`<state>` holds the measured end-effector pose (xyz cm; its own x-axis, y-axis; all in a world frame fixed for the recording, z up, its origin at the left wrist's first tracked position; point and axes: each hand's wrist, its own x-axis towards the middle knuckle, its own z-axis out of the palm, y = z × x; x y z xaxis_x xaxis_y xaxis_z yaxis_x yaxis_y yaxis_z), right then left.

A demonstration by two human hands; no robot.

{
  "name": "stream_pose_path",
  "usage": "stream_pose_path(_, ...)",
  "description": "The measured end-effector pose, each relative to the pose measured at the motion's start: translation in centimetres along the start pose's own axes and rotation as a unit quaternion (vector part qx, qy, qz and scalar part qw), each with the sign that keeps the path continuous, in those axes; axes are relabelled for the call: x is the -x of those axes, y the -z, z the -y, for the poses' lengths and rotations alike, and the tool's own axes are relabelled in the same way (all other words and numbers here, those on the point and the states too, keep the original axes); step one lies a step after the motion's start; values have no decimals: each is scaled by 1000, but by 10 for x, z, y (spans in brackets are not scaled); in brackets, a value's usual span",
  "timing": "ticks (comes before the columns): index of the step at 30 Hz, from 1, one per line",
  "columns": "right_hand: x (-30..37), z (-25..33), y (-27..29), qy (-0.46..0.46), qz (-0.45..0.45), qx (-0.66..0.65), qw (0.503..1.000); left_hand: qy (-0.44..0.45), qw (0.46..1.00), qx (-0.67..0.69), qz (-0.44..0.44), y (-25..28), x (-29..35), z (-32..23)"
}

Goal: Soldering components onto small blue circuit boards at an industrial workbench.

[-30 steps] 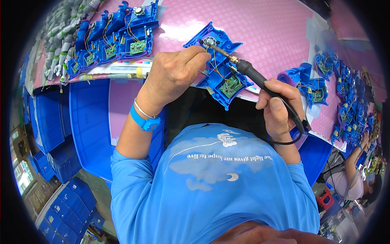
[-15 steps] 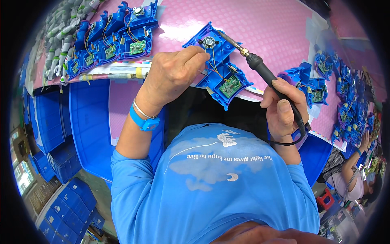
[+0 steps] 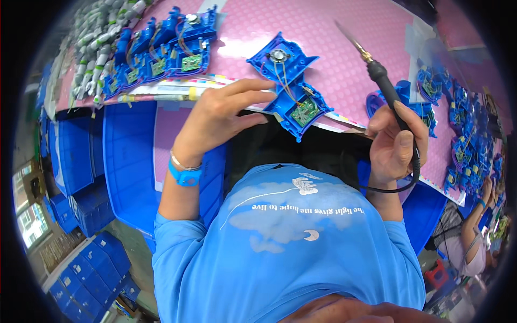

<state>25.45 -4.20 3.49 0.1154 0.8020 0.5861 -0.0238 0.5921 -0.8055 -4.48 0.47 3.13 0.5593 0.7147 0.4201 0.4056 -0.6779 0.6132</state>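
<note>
Since the earlier frames, the right hand (image 3: pixel 397 148) has lifted the black-handled soldering iron (image 3: pixel 377 70) off the work; its metal tip now points toward 11 o'clock, well apart from the blue plastic housing with green circuit board and round silver disc (image 3: pixel 291 89). Left hand (image 3: pixel 221 116) has also eased: fingers now stretched out flat beside the housing rather than curled over it.

Fig. — view from above, pink dimpled counter (image 3: pixel 334 37).
- Right hand: closed around the iron's handle, thumb along the grip; black cord (image 3: pixel 396 185) loops below the wrist.
- Left hand: fingers apart and extended toward 3 o'clock, fingertips touching the housing's near edge; nothing clamped. Blue wristband (image 3: pixel 184 175) on the wrist.
- Housing: lies at the counter's near edge, approx. centre of view, board end at 5 o'clock, disc end at 11 o'clock, thin wires between.
- Row of similar blue housings (image 3: pixel 161 51) at 11 o'clock; more blue housings (image 3: pixel 463 140) at 3 o'clock.
- Blue plastic bins (image 3: pixel 81 161) at 9 o'clock, below counter level.
- Another person's hand (image 3: pixel 487 188) at far right.
</note>
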Motion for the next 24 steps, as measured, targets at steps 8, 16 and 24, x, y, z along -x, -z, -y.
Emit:
stream_pose_path(8, 12, 6, 25, 12, -33, 7, 999, -66, 965, -246, 67, 0, -42, 21)
stream_pose_path(16, 13, 14, 23, 28, -58, 39, 997, -90, 930, -346, 88, 70, -50, 75)
stream_pose_path(24, 13, 16, 17, 6, -46, 31, 998, -52, 920, -357, 155, 87, -56, 75)
